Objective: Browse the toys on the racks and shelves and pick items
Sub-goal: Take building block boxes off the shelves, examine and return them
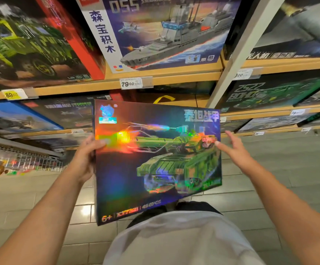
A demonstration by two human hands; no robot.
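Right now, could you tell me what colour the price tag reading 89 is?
Yellow price tag, head view.

A single wide-angle camera, worn at head height, looks forward and steeply down along the wearer's own forearms and white shirt [184, 241]. It faces a wooden shelf rack [164, 76] at close range, with the rack filling the upper half of the view and bowing outward under lens distortion. Just below the rack, the left hand [86, 159] and right hand [233, 148] sit close to the lens, either side of a tank toy box [155, 155] at frame centre. Beneath the rack, tiled floor [270, 188] runs to the bottom edge. No second view is supplied.
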